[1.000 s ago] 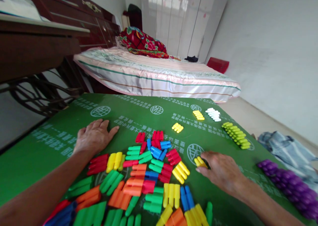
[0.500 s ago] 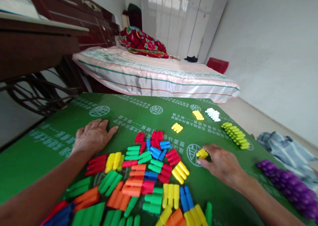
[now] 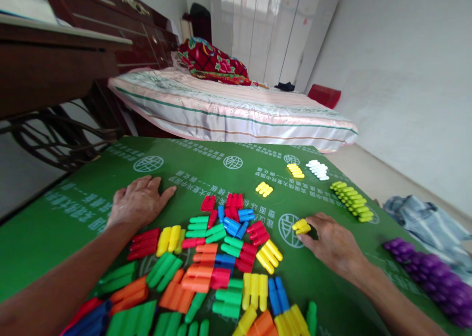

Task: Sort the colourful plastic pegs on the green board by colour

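My right hand (image 3: 334, 242) pinches a small yellow plastic block (image 3: 301, 226) between thumb and fingers, over a printed globe mark on the green board (image 3: 191, 164). On the left, my left hand (image 3: 138, 200) lies flat on the board with its fingers stretched out and thumb apart. Between the two hands spreads a loose pile of finger-shaped plastic blocks in red, green, blue, orange and yellow. The nearest of these to my right hand is a yellow block (image 3: 269, 256). A red block (image 3: 144, 243) lies just below my left wrist.
Farther back lie a yellow piece (image 3: 264, 189), another yellow row (image 3: 295, 170) and a white row (image 3: 317, 170). Lime-green pieces (image 3: 352, 201) and purple pieces (image 3: 427, 282) line the right edge. Beyond stands a bed (image 3: 236, 112); a dark wooden desk (image 3: 55, 60) is at left.
Both hands stay nearly in place. The yellow block in my right hand has tilted slightly; the whole view has shifted a little.
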The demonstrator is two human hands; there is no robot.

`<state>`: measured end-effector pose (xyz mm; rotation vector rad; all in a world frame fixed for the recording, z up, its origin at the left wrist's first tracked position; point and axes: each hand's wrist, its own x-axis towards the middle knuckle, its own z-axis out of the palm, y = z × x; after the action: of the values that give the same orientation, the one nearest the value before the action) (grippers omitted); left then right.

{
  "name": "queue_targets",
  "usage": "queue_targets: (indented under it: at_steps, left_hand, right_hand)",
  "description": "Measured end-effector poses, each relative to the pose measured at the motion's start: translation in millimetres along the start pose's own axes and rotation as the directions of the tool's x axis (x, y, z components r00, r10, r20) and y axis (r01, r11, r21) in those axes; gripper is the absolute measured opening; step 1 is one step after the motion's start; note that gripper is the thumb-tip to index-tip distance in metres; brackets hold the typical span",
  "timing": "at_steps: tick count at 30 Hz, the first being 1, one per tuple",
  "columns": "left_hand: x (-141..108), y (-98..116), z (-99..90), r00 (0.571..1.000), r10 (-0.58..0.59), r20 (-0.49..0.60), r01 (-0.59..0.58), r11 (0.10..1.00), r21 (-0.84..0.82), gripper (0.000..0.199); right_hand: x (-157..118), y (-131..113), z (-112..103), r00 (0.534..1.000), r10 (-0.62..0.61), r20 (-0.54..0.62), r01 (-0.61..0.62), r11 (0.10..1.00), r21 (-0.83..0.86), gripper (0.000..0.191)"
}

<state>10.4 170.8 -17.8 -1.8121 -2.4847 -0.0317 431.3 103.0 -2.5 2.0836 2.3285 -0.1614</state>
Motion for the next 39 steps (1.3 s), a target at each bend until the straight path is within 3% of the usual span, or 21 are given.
queue_targets:
  at_steps: [39]
  left_hand:
    - [-1.9,2.0,-1.2,1.000,-0.008,0.012,0.008,1.000,-0.019,0.070]
  right_hand:
    - [6.2,4.4,7.8,0.995,0.048,-0.093,-0.037,0.992,0.119,0.022]
